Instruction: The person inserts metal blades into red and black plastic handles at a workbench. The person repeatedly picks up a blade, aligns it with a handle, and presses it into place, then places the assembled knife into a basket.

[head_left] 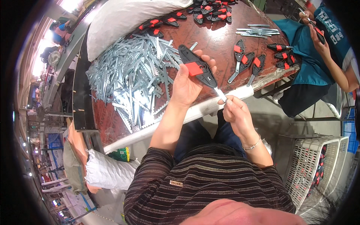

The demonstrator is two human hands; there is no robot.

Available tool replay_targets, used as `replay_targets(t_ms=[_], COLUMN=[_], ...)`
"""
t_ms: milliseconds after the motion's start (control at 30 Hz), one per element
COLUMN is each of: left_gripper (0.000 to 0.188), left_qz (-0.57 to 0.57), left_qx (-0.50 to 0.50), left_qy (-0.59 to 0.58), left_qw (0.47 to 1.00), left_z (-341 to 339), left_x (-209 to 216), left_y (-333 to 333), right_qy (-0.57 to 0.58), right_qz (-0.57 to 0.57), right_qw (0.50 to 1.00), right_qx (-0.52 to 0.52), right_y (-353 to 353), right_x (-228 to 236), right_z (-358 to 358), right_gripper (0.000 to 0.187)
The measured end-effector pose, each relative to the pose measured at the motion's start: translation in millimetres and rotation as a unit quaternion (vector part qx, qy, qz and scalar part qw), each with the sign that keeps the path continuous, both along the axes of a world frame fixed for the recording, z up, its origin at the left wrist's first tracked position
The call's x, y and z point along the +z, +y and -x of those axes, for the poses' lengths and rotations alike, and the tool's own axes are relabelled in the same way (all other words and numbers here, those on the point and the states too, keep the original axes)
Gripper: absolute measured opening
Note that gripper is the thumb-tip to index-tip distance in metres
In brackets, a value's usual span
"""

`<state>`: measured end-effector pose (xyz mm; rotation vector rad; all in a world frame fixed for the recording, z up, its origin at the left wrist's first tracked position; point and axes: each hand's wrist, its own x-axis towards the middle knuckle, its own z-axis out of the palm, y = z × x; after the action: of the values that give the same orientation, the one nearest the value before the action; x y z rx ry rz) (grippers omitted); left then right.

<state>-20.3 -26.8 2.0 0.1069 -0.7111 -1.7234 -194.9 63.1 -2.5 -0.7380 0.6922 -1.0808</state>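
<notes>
My left hand (186, 88) grips a black plastic tool body (208, 78) with a red piece at its middle, thumb on one side and fingers behind. A flat silver metal blade (220, 93) sticks out of the body's lower end, and my right hand (237, 115) pinches its outer end between thumb and fingers. How far the blade reaches inside the body is hidden. Beside my left hand lies a big heap of loose toothed metal blades (125, 73). To the right on the table, a few black-and-red tools (240, 52) have blades sticking out.
A white sack (123, 22) lies at the table's far left, near a heap of black-and-red bodies (213, 11). A small stack of blades (257, 31) lies far right. A co-worker's hand (318, 43) holds a similar tool. White plastic crates (300, 168) stand lower right.
</notes>
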Motion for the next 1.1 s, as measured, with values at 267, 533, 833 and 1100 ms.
replay_targets(t_ms=[267, 533, 833, 1100], left_gripper=[0.051, 0.051, 0.034, 0.022], left_qz=[0.009, -0.053, -0.141, -0.177], left_qx=[0.055, 0.040, 0.029, 0.026], left_qy=[0.005, -0.010, -0.155, -0.308], left_qw=[0.998, 0.998, 0.977, 0.934], left_z=[3, 14, 42, 85], left_x=[0, -10, -9, -31], left_y=[-8, -4, -20, -110], right_qy=[0.017, -0.003, 0.347, 0.794], right_qz=[0.009, 0.016, 0.122, 0.148], right_qw=[1.000, 1.000, 0.928, 0.527], right_qx=[-0.016, -0.027, -0.057, -0.263], right_y=[-5, -20, -36, -112], right_x=[13, 3, -23, -30], right_z=[-14, -25, 3, 90], right_gripper=[0.023, 0.023, 0.023, 0.062])
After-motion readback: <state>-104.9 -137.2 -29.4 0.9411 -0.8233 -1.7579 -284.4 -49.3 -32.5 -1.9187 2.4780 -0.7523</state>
